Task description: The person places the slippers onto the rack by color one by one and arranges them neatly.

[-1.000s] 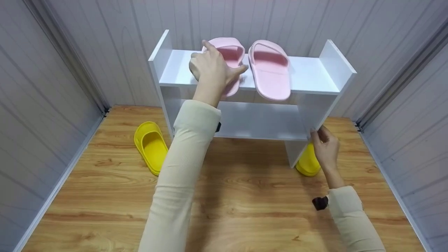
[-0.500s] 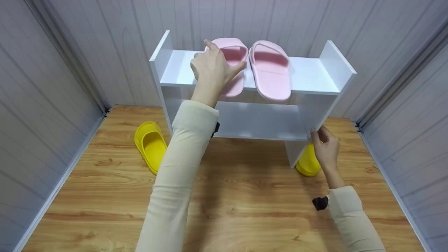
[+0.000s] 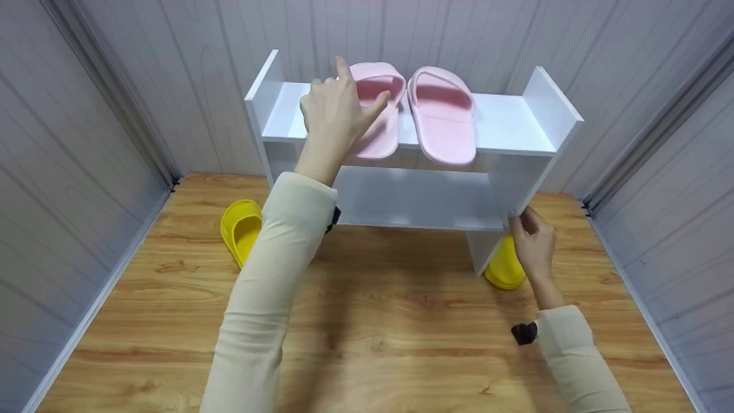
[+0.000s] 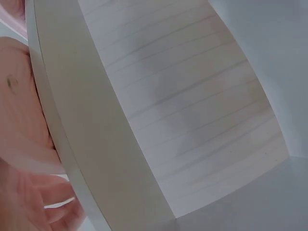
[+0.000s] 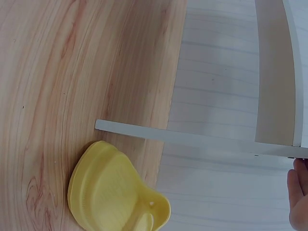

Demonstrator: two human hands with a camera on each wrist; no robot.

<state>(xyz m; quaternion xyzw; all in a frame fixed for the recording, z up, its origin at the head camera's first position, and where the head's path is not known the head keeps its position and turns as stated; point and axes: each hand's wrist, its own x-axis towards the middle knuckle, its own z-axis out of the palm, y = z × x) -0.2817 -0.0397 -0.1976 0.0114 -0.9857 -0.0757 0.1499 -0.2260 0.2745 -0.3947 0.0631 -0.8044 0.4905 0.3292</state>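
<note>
A pair of pink slippers lies side by side on the top board of a white shoe rack [image 3: 401, 198]. My left hand [image 3: 332, 112] is over the left edge of the left slipper [image 3: 381, 132], index finger and thumb spread apart and no grip on it. The right slipper [image 3: 450, 129] sits just beside it, heel jutting past the board's front edge. In the left wrist view the slipper's sole [image 4: 19, 110] overhangs the board, with loose fingers below it. My right hand [image 3: 534, 241] pinches the front edge of the rack's right side panel.
On the wooden floor [image 3: 401, 344], a yellow clog [image 3: 235, 226] lies left of the rack, partly behind the left sleeve. Another yellow clog [image 5: 108, 187] stands outside the right panel. Light panelled walls [image 3: 378, 28] enclose the back and both sides.
The left slipper has shifted slightly right, closer to its mate. My left hand has since drawn back to the left, its fingers coming off the slipper. The right hand stays put.
</note>
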